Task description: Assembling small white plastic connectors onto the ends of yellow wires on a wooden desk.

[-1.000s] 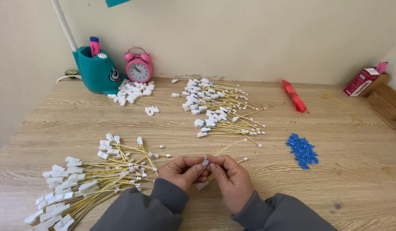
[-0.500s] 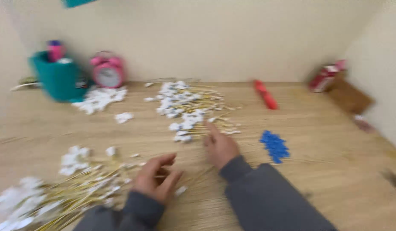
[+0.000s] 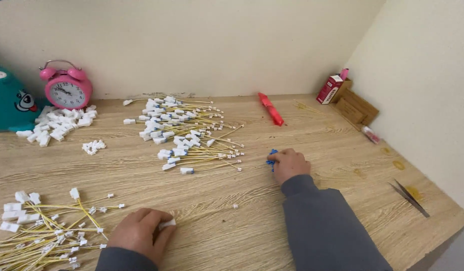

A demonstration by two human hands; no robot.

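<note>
My right hand [image 3: 290, 164] rests on the wooden table [image 3: 252, 200], fingers curled over a pile of small blue pieces [image 3: 271, 156], which it mostly hides. Whether it grips any I cannot tell. My left hand [image 3: 141, 232] lies near the front edge, closed on a small white connector [image 3: 167, 224]. A heap of yellow wires with white connectors [image 3: 41, 231] lies just left of it. A larger heap of the same wires [image 3: 187, 130] sits mid-table, left of my right hand.
Loose white connectors [image 3: 59, 122] lie before a pink alarm clock [image 3: 67, 89] and a teal holder [image 3: 9, 103]. A red pen-like tool [image 3: 271, 109], a red-and-white box [image 3: 329, 89] and wooden blocks [image 3: 356, 107] stand at the back right. Metal tweezers [image 3: 410, 198] lie at the right edge.
My hands were together at the front holding a wire. The right hand has reached out to the blue pieces; the left stayed low. The camera turned right.
</note>
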